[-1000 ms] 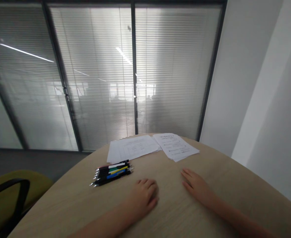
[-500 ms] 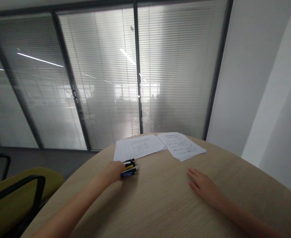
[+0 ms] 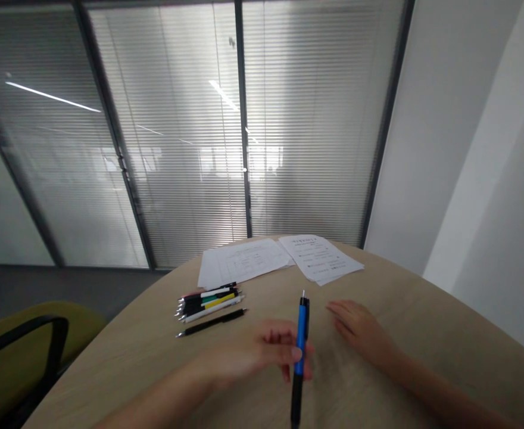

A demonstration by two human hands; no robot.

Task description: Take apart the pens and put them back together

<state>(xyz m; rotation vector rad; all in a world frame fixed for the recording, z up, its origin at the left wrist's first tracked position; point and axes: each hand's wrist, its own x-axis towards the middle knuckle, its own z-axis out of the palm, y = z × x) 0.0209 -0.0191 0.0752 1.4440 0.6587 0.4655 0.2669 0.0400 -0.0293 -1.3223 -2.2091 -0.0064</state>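
Gripping blue-and-black pen (image 3: pixel 302 328) near upright above bench (image 3: pixel 132 357) in left hand (image 3: pixel 262 351), with fingers (image 3: pixel 282 356) partly hidden behind and lower end cut off; resting right hand (image 3: pixel 355 325), fingers extended, near illegible printed sheets (image 3: pixel 320 260); with black pen (image 3: pixel 212 323) between left hand and pen bundle (image 3: pixel 206 305)

The pen (image 3: pixel 301 333) I'm watching over the feed is blue above and black below, with a dark clip on its right and a silvery top; it stands almost upright, near side, in the left hand (image 3: pixel 262 351).
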